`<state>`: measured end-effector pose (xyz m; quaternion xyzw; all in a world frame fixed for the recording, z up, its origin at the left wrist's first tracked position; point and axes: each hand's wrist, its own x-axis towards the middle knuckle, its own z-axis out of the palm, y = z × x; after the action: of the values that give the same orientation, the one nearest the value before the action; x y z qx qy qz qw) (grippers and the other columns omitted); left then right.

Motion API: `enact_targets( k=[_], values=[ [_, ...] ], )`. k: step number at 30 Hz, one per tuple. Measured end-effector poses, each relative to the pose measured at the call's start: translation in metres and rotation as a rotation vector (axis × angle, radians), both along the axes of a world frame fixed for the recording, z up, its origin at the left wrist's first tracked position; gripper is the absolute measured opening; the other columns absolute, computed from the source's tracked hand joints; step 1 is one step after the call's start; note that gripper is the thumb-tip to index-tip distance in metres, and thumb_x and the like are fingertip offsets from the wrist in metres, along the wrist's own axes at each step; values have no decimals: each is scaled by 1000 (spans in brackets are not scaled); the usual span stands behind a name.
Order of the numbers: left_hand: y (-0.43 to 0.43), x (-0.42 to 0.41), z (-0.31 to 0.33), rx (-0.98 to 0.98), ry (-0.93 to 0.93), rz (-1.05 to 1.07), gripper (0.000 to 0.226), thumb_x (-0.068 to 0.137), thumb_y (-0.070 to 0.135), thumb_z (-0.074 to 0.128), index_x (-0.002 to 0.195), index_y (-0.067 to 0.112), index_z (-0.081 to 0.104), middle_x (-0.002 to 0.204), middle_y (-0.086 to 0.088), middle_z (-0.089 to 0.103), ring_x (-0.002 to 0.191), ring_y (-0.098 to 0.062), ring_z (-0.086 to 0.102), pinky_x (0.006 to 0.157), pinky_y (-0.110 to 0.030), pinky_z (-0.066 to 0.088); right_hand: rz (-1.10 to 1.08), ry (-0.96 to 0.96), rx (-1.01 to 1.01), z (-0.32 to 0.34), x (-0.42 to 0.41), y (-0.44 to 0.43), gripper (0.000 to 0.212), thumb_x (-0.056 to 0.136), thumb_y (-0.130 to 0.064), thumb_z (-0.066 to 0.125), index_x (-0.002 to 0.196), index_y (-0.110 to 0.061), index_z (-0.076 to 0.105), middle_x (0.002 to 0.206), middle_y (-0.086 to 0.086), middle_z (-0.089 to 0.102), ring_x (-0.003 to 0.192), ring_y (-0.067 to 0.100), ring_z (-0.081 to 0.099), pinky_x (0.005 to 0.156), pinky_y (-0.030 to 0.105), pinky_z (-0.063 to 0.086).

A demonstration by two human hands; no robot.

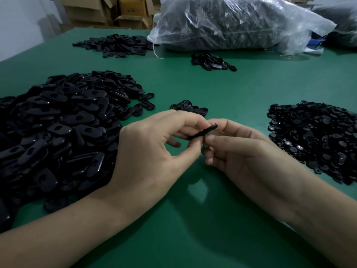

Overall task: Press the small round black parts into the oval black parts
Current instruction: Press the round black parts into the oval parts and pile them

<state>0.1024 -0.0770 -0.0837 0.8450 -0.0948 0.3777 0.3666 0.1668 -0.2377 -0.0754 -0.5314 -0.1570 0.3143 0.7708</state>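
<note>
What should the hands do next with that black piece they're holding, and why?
Probably squeeze. Both the left hand and the right hand pinch one oval black part edge-on above the green table, thumbs against it. Whether the small round part is already seated is hidden by fingers, so a firm press between thumb and fingertips looks like the likeliest next move.

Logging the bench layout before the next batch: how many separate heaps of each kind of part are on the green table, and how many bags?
Oval black part heaps: 3, large at left, small one beyond the hands, small far one
Small round black part heaps: 1
Flat black piece heaps, kind unclear: 1
Clear plastic bags of dark parts: 1
Total: 6
</note>
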Motion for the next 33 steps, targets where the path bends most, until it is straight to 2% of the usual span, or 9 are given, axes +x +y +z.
enact_targets(
  k=[4,12,18,23,28,33],
  values=[
    [0,-1,0,54,-40,5,22,86,6,78,103,20,78,95,16,74,89,0,72,71,-27,59,9,42,20,-2,1,0,27,72,-7,69,97,-13,75,84,7,67,65,12,57,67,23,49],
    [-1,-1,0,38,-29,49,23,84,10,80,101,25,77,93,19,74,87,3,71,66,-23,57,-14,12,46,-3,-3,1,31,77,-6,67,109,-6,71,90,12,62,67,12,54,67,22,47],
    [-1,0,-1,37,-29,51,22,83,11,79,101,26,77,93,18,75,87,3,71,64,-23,57,-23,5,51,-3,-4,2,28,77,-6,67,105,-8,72,89,12,62,67,13,53,68,22,47],
    [2,0,-2,78,-54,14,21,87,9,76,104,21,77,95,16,74,89,1,71,68,-26,59,15,-6,35,-2,-2,-1,25,77,-3,70,101,-10,72,85,9,65,65,13,55,68,23,48],
    [5,1,-2,160,-108,-9,15,92,7,74,104,14,78,94,8,75,86,-1,69,72,-26,59,47,9,37,-4,3,-3,19,75,-4,68,89,-13,76,80,8,66,63,14,58,66,23,51],
    [6,0,-2,222,-146,-7,11,94,7,73,102,12,79,94,5,76,81,-2,68,74,-28,58,84,12,47,-7,8,-5,22,74,-3,69,95,-10,73,77,8,64,64,15,59,67,23,52]
  ],
)
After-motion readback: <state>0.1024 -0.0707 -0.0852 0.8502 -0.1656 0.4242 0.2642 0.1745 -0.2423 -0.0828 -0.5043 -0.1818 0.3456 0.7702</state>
